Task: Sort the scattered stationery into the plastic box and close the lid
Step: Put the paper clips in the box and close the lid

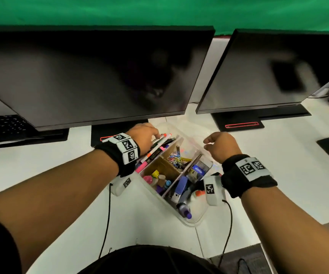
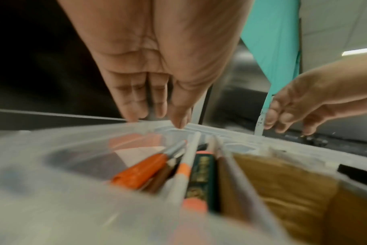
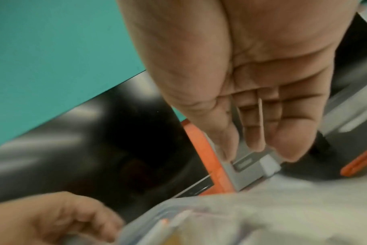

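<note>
Two hands over the plastic box (image 1: 194,221), which sits open on the white desk (image 1: 278,175) just in front of the monitors; left hand (image 1: 143,136) is above the box's far-left corner, fingers (image 2: 134,106) straight and close together, pointing down toward the far rim; head view suggests the fingertips touch the bundle of pens and markers (image 1: 160,142), wrist view shows the tips just past the pen ends at the rim, nothing curled round them, so released; contact itself I cannot tell, frames are blurred; pens lie in the left compartment right below the left fingers, an orange-bodied one (image 2: 139,172), a white one with an orange band (image 2: 185,167) and a dark green highlighter (image 2: 201,175) side by side; right hand (image 1: 222,146) hovers over the far-right corner of the box, apart from the left hand; fingers (image 3: 253,129) loosely bent, thumb near them, holding nothing; below the right fingertips are the box's clear far rim and the lid (image 1: 181,128), which lies behind the box, between it and the monitor stands; touching or not, cannot tell; between the two hands, nearer the person, the middle compartment holds a heap of coloured paper clips (image 1: 176,158) and small coloured caps or pins (image 1: 156,177); the right compartment, under the right wrist, holds a blue-labelled container (image 1: 197,171), a blue item (image 1: 182,184) and a purple-capped bottle (image 1: 185,211); keyboard (image 1: 3,125) far left of the left fingers.
</note>
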A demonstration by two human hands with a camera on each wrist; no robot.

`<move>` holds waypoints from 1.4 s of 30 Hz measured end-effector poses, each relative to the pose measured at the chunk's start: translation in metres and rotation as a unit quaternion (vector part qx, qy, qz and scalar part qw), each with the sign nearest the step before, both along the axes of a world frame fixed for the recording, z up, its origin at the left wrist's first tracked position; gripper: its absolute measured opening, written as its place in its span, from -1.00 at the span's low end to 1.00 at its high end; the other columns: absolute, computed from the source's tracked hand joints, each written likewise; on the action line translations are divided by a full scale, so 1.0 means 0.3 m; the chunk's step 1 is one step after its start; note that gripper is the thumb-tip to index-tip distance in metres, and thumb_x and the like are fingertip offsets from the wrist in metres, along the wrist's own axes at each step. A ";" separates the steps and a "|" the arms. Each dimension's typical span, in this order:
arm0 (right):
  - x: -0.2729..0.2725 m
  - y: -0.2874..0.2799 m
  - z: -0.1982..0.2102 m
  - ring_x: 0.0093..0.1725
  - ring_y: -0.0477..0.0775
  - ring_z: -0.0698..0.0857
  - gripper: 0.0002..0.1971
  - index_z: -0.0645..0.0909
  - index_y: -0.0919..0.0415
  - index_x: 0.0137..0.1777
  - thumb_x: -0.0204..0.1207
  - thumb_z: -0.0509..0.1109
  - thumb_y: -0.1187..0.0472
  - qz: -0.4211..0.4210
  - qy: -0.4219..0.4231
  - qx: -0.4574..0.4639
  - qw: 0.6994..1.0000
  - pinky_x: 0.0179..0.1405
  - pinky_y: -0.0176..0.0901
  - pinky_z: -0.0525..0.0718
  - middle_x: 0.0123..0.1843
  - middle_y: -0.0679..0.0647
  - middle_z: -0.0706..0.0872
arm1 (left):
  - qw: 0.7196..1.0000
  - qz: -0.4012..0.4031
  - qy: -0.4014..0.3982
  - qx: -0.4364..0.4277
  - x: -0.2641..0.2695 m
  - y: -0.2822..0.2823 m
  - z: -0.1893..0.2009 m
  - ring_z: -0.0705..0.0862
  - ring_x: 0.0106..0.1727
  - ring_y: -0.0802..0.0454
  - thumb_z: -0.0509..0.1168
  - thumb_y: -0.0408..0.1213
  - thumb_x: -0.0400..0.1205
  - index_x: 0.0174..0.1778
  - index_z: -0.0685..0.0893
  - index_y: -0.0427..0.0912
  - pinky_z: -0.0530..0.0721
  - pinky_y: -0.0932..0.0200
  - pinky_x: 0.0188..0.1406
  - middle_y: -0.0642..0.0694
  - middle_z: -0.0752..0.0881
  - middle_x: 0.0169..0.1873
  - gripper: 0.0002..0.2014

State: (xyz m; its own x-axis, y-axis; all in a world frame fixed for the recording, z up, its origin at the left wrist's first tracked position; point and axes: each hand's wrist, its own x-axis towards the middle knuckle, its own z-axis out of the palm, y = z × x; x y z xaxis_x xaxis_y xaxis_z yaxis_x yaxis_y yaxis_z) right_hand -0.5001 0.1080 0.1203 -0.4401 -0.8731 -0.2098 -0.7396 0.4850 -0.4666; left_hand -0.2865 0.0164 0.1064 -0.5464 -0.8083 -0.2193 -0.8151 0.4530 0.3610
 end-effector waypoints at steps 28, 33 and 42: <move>-0.013 -0.078 -0.453 0.33 0.27 0.56 -0.35 0.46 0.11 0.41 0.34 0.55 -0.03 0.119 0.112 0.162 0.973 0.34 0.07 0.57 0.32 0.20 0.60 | 0.938 0.318 -0.138 0.027 0.544 0.211 -0.032 0.69 0.18 -0.08 0.21 -0.45 0.56 0.40 0.49 -0.08 0.65 0.10 0.17 -0.13 0.73 0.18 -0.54; -0.014 -0.067 -0.469 0.30 0.24 0.59 -0.40 0.45 0.13 0.38 0.38 0.54 0.02 0.117 0.136 0.156 0.971 0.27 0.11 0.61 0.27 0.19 0.61 | 0.937 0.311 -0.156 0.018 0.550 0.210 -0.048 0.68 0.16 -0.08 0.24 -0.42 0.57 0.39 0.48 -0.04 0.64 0.10 0.16 -0.12 0.73 0.15 -0.55; 0.049 0.056 -0.402 0.14 0.10 0.71 -0.73 0.48 0.23 0.28 0.63 0.12 0.30 0.209 0.288 0.161 0.920 0.03 -0.12 0.67 0.19 0.13 0.66 | 0.944 0.279 -0.175 0.011 0.557 0.204 -0.064 0.68 0.15 -0.09 0.23 -0.38 0.59 0.40 0.47 -0.06 0.66 0.09 0.12 -0.13 0.73 0.12 -0.57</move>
State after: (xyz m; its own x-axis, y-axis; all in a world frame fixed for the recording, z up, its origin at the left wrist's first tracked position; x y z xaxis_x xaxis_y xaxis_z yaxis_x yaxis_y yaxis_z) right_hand -0.4853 0.1249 -0.0002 -0.1989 -0.9250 -0.3238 -0.9727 0.1461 0.1803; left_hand -0.1192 0.0776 0.0873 0.0734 -0.9420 -0.3274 -0.9957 -0.0876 0.0287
